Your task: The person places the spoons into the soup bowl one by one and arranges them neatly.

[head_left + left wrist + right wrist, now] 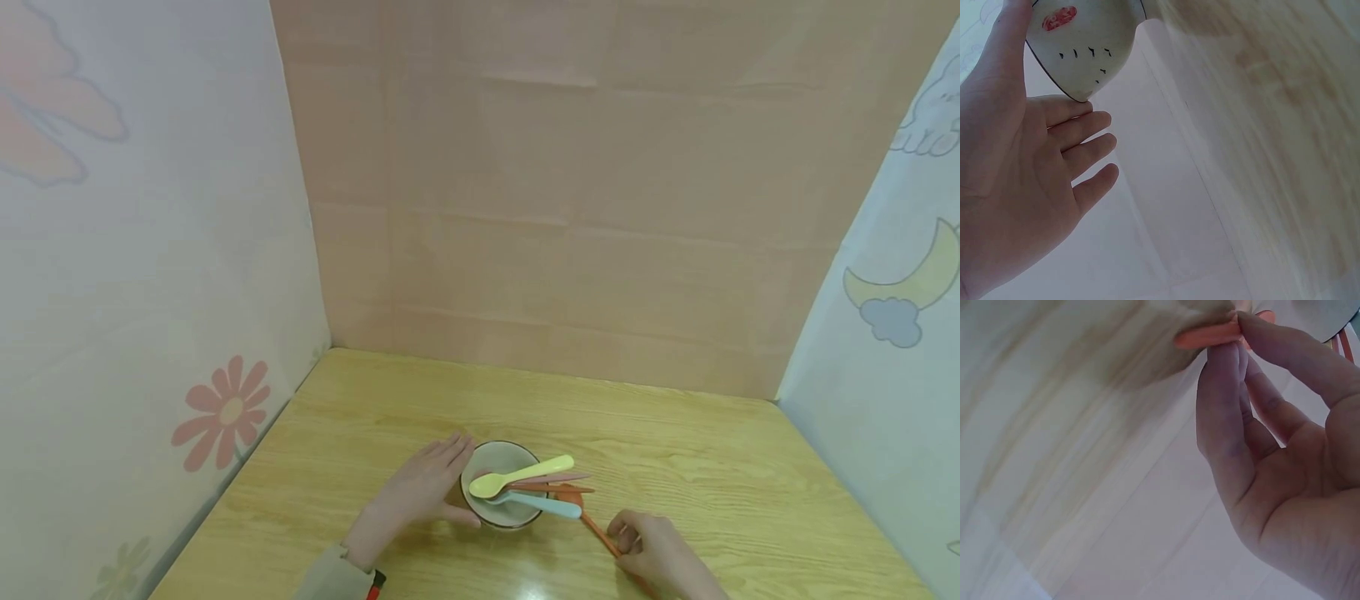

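Observation:
A round white bowl (491, 457) with a dark rim stands on the table. A yellow spoon (525, 475) lies across its top, along with a light blue spoon (543, 503), a pink handle (573, 477) and an orange-red handle (573, 489). My left hand (423, 483) is spread at the bowl's left side, fingers straight, fingertips right at the rim. In the left wrist view the bowl's outside shows a red patch and small black marks. My right hand (656, 546) pinches the handle of an orange spoon (596, 529) between thumb and fingers; its head lies beside the bowl's right rim.
The wood-grain table (705, 450) reaches back to a plain pinkish-tan wall sheet (570, 208). Patterned panels close in the left and right sides. A small red and black item (375, 585) shows by the left sleeve.

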`<state>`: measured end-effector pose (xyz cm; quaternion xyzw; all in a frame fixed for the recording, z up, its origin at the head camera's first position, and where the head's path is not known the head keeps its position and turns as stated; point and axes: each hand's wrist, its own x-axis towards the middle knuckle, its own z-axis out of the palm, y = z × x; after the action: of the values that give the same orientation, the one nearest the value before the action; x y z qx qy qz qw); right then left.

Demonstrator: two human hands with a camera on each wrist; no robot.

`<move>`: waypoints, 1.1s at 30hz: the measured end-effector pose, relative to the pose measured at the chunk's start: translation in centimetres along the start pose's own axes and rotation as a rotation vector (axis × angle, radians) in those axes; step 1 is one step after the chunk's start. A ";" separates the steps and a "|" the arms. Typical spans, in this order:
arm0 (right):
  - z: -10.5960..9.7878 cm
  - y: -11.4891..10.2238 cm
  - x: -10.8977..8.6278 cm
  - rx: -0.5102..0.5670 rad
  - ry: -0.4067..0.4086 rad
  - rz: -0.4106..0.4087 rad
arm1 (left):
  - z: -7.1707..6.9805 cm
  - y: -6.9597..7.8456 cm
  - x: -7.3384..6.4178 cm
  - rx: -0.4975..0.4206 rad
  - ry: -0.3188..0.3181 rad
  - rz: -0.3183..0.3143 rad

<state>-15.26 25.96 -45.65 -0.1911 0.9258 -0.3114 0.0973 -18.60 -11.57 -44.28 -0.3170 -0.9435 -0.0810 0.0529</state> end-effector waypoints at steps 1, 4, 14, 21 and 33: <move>0.0 -0.1 0.0 -0.002 0.002 0.007 | 0.0 0.0 0.0 -0.003 0.001 0.000; 0.1 -0.3 0.1 -0.012 0.015 0.031 | -0.2 0.2 -0.1 -0.004 0.004 0.001; 0.2 -1.0 -0.1 -0.007 0.025 0.103 | -0.1 0.2 -0.1 0.026 0.002 0.000; -0.1 -1.0 -0.2 -0.043 0.039 0.065 | 0.0 0.1 0.0 0.020 -0.003 -0.001; -1.1 -0.7 0.0 -0.097 0.048 0.017 | 0.1 0.0 0.0 0.026 -0.004 0.000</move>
<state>-15.36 26.00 -44.37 -0.1799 0.9435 -0.2698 0.0682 -18.63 -11.56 -44.34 -0.3166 -0.9445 -0.0681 0.0553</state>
